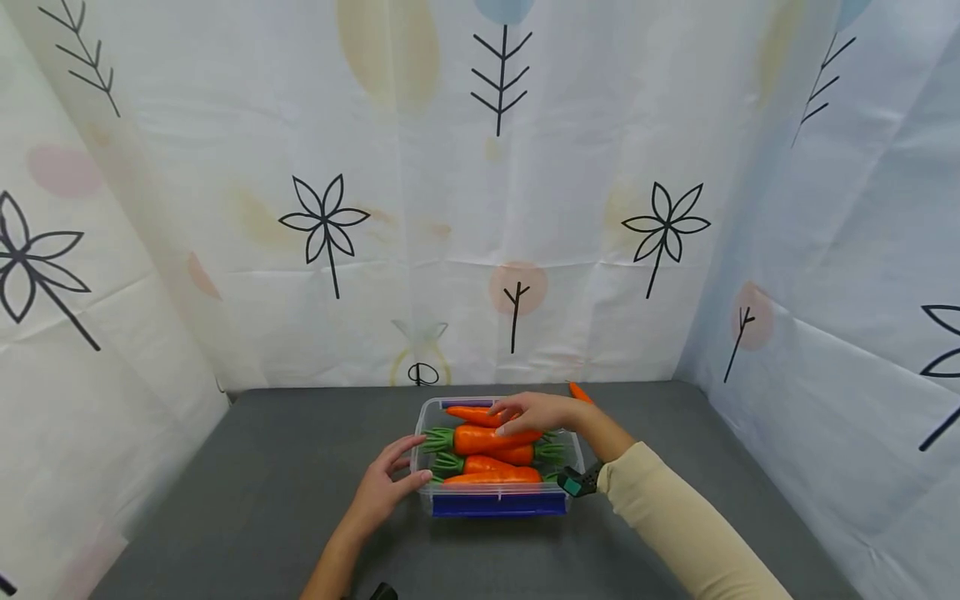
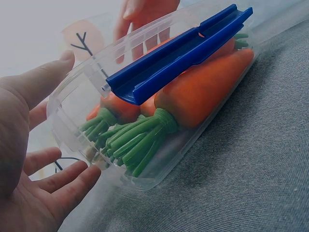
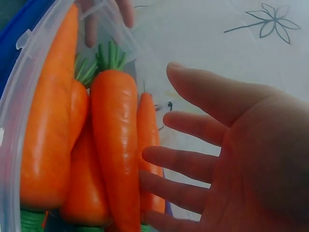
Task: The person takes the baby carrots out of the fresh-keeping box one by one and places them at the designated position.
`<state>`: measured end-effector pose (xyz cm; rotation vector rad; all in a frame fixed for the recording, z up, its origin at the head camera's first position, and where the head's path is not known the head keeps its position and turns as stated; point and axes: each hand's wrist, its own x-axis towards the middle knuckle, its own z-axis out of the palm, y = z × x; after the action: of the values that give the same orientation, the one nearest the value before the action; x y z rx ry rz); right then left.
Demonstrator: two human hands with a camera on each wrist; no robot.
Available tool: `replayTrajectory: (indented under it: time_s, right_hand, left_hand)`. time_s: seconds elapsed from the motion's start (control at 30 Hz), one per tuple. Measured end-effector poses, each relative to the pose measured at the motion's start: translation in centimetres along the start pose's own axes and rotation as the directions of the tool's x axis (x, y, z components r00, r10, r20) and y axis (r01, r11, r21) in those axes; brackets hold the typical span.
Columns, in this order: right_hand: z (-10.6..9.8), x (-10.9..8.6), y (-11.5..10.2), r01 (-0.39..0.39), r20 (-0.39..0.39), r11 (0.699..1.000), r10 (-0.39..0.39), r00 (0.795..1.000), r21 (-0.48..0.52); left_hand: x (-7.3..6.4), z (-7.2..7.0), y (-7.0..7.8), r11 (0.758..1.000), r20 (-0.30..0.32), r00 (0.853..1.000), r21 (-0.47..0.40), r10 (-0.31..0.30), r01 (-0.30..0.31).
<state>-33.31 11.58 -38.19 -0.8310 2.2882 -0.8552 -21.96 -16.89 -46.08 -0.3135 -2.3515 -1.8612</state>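
While the right hand (image 1: 536, 414) hovers over the carrots (image 1: 480, 438) in the clear box (image 1: 498, 504) on the table (image 1: 300, 467), fingers spread and empty, I'd have the left hand (image 1: 378, 487), fingers likewise parted at the box's end, steady it against sliding.

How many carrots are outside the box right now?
1 in sight: a carrot beyond the far right corner of the box, partly hidden by the wrist of the right hand. Others could be hidden behind that arm.
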Motion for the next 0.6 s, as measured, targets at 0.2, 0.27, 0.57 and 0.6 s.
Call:
replayTrajectory:
  time_s: [0.2,0.27,0.57,0.6]
  right_hand:
    - [1.2,1.2,0.1,-0.004,0.035,0.998,0.006,0.999,-0.068]
    - [1.5,1.4,0.1,-0.015,0.025,0.997,0.017,1.000,-0.076]
    - [2.8,1.7,-0.1,0.001,-0.017,0.998,-0.002,1.000,-0.069]
    - [2.9,1.8,0.0,0.007,-0.025,0.997,-0.009,1.000,-0.071]
  left_hand:
    - [0.8,0.3,-2.5,0.999,-0.032,0.999,0.021,-0.028,0.029]
    - [0.9,0.3,-2.8,0.999,-0.035,0.999,0.029,-0.032,0.033]
    - [-0.1,0.1,0.4,1.000,-0.005,1.000,0.027,0.001,-0.001]
    - [-0.1,0.0,0.5,1.000,-0.002,1.000,0.030,-0.002,0.002]
